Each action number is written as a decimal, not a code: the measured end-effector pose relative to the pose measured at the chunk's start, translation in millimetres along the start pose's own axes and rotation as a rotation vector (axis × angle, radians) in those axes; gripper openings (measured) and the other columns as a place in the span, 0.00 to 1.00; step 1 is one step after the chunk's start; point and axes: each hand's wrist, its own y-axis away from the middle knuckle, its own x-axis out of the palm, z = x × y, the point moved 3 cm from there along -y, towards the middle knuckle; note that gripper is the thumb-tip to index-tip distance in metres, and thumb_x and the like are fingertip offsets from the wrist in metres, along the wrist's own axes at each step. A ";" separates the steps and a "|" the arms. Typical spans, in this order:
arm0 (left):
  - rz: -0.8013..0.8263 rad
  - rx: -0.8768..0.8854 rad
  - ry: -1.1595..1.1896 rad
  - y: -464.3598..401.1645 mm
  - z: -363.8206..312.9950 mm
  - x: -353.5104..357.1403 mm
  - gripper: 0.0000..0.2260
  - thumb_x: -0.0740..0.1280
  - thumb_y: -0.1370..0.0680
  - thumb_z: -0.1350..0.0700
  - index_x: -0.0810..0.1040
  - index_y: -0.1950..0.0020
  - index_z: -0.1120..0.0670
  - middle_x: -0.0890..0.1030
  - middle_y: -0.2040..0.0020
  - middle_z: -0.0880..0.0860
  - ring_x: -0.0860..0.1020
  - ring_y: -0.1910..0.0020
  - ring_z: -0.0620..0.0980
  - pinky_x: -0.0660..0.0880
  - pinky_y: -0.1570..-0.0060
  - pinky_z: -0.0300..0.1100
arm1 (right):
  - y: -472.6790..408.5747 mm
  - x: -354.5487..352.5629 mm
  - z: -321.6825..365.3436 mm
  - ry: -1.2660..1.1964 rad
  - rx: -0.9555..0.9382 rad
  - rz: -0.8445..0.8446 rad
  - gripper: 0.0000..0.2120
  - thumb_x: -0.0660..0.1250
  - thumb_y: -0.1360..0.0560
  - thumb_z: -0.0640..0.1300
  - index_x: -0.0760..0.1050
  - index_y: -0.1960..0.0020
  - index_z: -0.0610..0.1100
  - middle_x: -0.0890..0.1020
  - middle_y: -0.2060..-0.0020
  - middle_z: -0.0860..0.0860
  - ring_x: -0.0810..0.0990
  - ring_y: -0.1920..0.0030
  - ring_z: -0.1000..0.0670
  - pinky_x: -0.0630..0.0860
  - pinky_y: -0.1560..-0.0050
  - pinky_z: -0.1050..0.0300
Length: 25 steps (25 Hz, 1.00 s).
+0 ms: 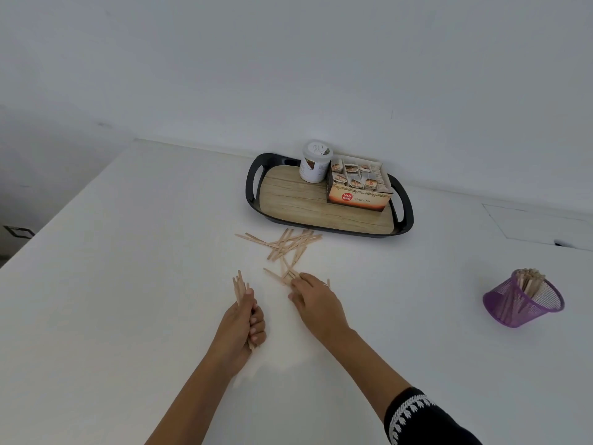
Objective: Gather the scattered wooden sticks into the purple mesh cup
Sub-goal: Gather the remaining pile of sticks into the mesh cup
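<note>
Big white table [128,284] fills most of the frame, white wall [288,59] behind it. Upper middle there's a black tray [252,187] with handle cutouts and a wood-look bottom. On its back edge sits a white lidded tub [315,162], and just right of that, touching it, an open box of ginger tea [357,191] with sachets standing inside. Some kind of panel outline at far right.
</note>
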 end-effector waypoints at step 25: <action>-0.057 -0.048 -0.136 -0.6 0.7 23.5 0.13 0.59 0.19 0.48 0.71 0.52 0.58 0.69 0.69 0.50 0.67 0.74 0.45 0.68 0.73 0.37 | -8.5 -47.5 -6.1 -1.065 0.767 0.364 0.06 0.70 0.31 0.28 0.80 0.54 0.33 0.83 0.60 0.41 0.82 0.60 0.47 0.82 0.56 0.57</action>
